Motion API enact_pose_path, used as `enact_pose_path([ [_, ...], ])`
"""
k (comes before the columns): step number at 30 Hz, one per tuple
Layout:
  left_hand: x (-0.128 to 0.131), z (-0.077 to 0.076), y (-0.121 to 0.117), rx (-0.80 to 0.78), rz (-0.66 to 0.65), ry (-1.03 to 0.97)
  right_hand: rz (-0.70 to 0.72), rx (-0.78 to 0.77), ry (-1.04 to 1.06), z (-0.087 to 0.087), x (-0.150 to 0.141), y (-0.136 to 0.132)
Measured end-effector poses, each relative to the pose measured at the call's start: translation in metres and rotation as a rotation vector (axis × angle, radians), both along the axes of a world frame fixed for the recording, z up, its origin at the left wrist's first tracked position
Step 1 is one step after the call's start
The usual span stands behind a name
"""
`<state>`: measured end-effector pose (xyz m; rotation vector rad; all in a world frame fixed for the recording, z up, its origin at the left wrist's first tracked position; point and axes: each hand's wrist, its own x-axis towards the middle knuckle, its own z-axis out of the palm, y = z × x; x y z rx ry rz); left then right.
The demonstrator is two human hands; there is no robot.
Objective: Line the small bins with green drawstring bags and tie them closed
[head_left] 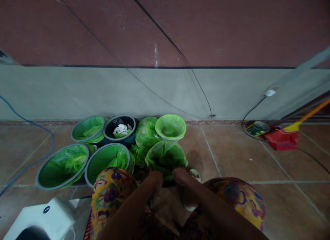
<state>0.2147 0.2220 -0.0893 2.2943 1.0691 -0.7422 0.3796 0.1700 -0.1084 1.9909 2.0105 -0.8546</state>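
Note:
I sit low on a tiled floor with my knees in flowered yellow fabric. My left hand [155,177] and my right hand [180,175] both grip the near edge of a green plastic bag [166,156] that lines a small bin right in front of me. The fingers of both hands are curled over the bag's rim. Brown paper or a bag [167,207] lies between my knees under my forearms.
Several more bins with green liners [63,164] [108,159] [89,129] [170,127] stand along the wall; a dark one [120,130] holds white scraps. A red dustpan with a yellow brush [282,137] lies at right. Cables run on wall and floor. A white object [48,216] sits at lower left.

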Motion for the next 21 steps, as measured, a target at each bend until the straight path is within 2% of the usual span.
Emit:
enact_pose_path([
  [5,-0.002,-0.005,0.01,0.019,-0.062,0.087,-0.196,-0.007,0.369,0.006,0.022,0.012],
  [7,-0.005,-0.005,0.014,0.056,-0.071,0.088,-0.223,-0.039,0.419,0.01,0.028,0.013],
  [10,-0.012,-0.001,0.019,0.103,-0.071,0.034,-0.174,-0.048,0.378,0.018,0.027,0.009],
  [15,-0.018,0.017,0.018,0.125,-0.088,-0.075,-0.029,0.141,0.18,0.032,-0.004,-0.003],
  [21,-0.023,0.038,0.007,0.164,-0.059,-0.126,-0.017,0.272,-0.012,0.037,-0.041,-0.004],
])
